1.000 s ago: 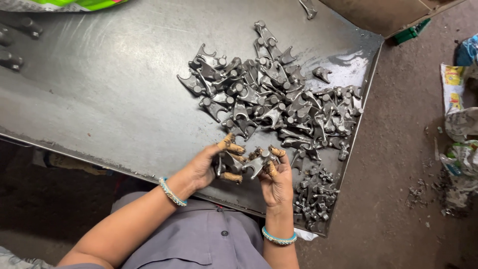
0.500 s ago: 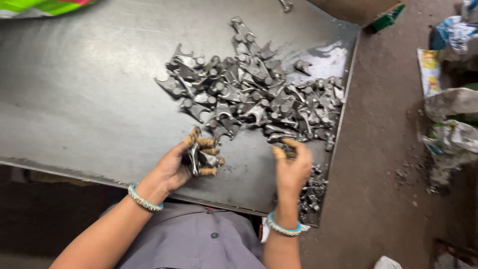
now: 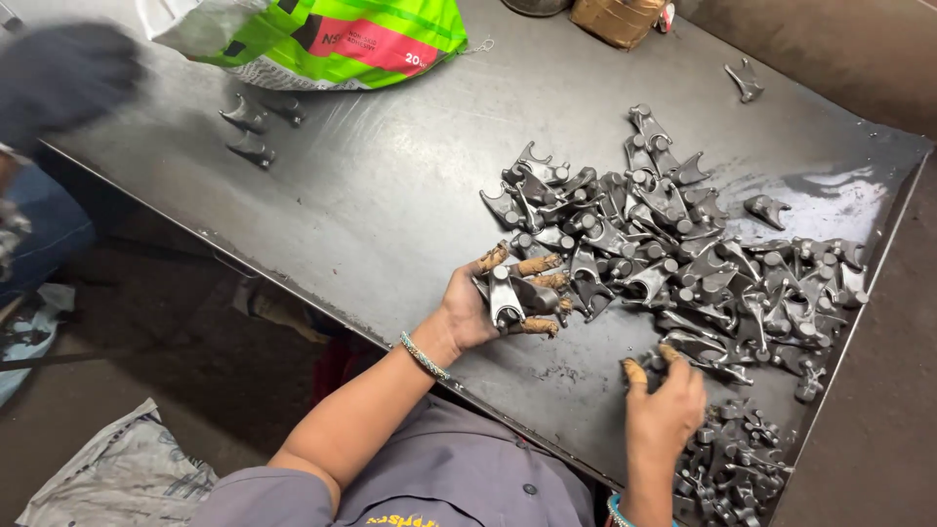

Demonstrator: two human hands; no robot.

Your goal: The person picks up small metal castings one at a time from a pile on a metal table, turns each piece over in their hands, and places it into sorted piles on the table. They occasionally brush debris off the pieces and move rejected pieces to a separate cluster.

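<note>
The left hand (image 3: 483, 303) holds a few dark forged metal parts (image 3: 508, 293) bunched in its curled fingers, probably to collect them. The right hand (image 3: 666, 410), half open, reaches into the pile of parts (image 3: 683, 254) on the steel table (image 3: 371, 176).

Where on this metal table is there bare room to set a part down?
Bare: the dark steel table between the green printed sack, three stray forgings and the left hand. Crowded: the heap of grey forked metal forgings beyond the right hand.
</note>
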